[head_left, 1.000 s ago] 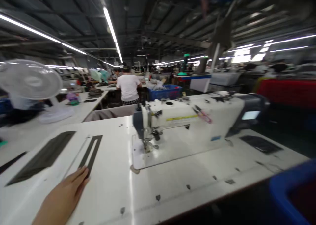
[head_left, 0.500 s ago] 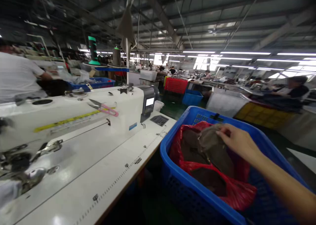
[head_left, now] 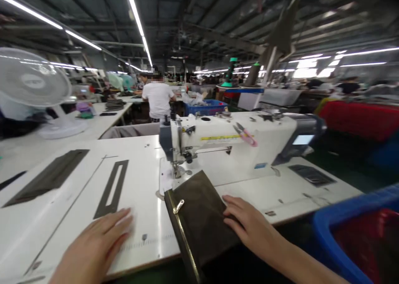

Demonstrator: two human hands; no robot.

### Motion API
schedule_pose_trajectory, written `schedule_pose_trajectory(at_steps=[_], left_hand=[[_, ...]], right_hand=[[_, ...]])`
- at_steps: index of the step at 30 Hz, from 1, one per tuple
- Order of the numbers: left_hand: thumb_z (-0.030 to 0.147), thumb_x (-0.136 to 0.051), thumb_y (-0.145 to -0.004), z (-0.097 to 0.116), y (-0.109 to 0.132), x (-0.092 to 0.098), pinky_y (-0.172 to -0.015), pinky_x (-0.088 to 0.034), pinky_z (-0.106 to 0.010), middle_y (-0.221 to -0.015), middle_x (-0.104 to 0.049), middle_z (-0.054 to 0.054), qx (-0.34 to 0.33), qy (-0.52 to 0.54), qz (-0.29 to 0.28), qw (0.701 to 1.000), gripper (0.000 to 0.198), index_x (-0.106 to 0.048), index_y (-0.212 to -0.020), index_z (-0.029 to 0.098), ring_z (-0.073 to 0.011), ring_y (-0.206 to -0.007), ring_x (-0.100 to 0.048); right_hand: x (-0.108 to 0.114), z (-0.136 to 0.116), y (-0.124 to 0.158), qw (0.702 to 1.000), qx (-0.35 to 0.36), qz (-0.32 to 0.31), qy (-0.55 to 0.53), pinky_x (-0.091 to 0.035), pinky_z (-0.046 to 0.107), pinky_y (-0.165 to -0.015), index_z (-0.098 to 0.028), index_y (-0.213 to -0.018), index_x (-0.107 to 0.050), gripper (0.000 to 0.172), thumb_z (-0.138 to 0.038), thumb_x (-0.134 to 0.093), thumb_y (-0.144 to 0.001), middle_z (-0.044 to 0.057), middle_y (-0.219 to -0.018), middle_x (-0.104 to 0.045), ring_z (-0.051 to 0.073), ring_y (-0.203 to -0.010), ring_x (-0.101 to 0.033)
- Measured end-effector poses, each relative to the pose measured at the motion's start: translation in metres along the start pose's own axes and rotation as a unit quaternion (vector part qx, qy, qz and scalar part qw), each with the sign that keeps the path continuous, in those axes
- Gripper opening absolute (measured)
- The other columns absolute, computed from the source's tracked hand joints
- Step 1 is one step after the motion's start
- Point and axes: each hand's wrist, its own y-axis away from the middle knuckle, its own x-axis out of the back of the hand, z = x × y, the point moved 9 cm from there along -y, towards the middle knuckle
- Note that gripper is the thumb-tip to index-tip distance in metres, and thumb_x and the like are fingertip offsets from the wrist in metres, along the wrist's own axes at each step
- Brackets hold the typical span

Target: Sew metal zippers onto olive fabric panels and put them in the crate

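My right hand point(head_left: 249, 223) has its fingers on the right edge of a dark brown zippered fabric piece point(head_left: 207, 217); its thumb is hidden. A gold zipper point(head_left: 183, 234) with a metal pull runs along the left side of this piece, which hangs over the table's front edge. The piece's far end lies just in front of the sewing machine point(head_left: 230, 138), near the presser foot point(head_left: 177, 170). My left hand point(head_left: 96, 242) is above the table at the left, slightly blurred, fingers stretched and holding nothing. Just beyond its fingertips lies a dark slotted strip point(head_left: 112, 188).
A stack of dark fabric pieces point(head_left: 50, 176) lies on the table's left. Pink-handled snips point(head_left: 246, 135) rest on the machine. A blue basket point(head_left: 327, 238) with red plastic stands at the right. A white fan point(head_left: 34, 80) and a person in white point(head_left: 158, 99) are farther back.
The view has turned left from the basket to the machine. My right hand has moved from the fabric in the red bag to the zippered piece at the table. My left hand has come into view.
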Motion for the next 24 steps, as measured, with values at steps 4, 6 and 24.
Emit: schedule_pose_trajectory(at_steps=[4,6,24], left_hand=[[0.024,-0.036,-0.092,0.057,-0.026,0.011,-0.091,-0.042,-0.035,-0.101,-0.065,-0.003,-0.128,0.061,-0.034,0.989,0.029,-0.065,-0.098,0.026,-0.0180,-0.093,-0.059],[0.016,-0.040,-0.091,0.090,-0.049,0.002,-0.094,-0.038,-0.034,-0.095,-0.064,-0.002,-0.198,0.098,-0.073,0.973,0.026,-0.064,-0.095,0.024,-0.0151,-0.088,-0.058],[0.020,-0.033,-0.087,0.111,-0.096,-0.003,-0.056,-0.038,-0.023,-0.066,-0.050,0.001,0.015,0.400,-0.114,0.909,0.015,-0.046,-0.079,0.018,-0.0133,-0.061,-0.046]], right_hand=[[-0.011,0.006,-0.018,0.999,-0.039,0.013,0.025,-0.048,0.038,-0.076,-0.021,-0.084,-0.058,0.018,-0.037,-0.051,-0.081,0.007,-0.090,-0.061,0.024,-0.087,-0.058],[-0.017,0.007,-0.023,0.998,-0.057,0.002,0.038,-0.048,0.037,-0.068,-0.021,-0.078,-0.055,0.018,-0.038,-0.059,-0.075,0.005,-0.078,-0.059,0.023,-0.076,-0.057],[0.028,0.033,0.002,0.790,-0.168,0.082,-0.584,-0.048,0.045,-0.082,-0.020,-0.101,-0.056,0.047,-0.060,-0.045,-0.079,0.016,-0.115,-0.059,0.031,-0.102,-0.057]])
